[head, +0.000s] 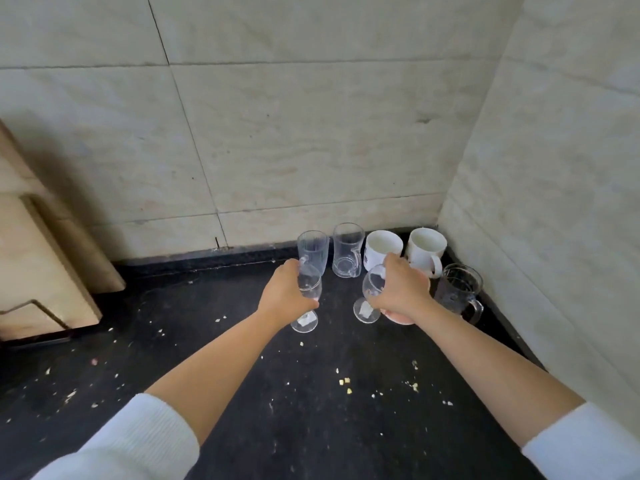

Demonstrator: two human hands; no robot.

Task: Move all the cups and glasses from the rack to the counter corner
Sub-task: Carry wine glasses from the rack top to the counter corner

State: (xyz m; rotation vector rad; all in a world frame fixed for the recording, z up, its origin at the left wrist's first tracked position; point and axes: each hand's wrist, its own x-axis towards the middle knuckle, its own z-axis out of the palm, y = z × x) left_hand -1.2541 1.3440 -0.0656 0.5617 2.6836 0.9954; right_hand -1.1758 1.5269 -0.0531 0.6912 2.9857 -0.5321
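My left hand (284, 293) grips a clear stemmed glass (309, 289) whose round foot sits at or just above the black counter (311, 393). My right hand (401, 289) grips a second clear stemmed glass (372, 289), tilted, its foot low over the counter. Along the back wall in the corner stand a ribbed clear glass (313, 249), a clear handled glass (347, 251) and two white mugs (382, 249) (425, 251). A clear glass mug (459, 294) stands to the right. A pink object (401, 317) peeks from under my right wrist, mostly hidden.
Tiled walls (311, 133) meet at the corner on the right. Wooden boards (41, 271) lean against the wall at the left. Crumbs are scattered over the dark counter.
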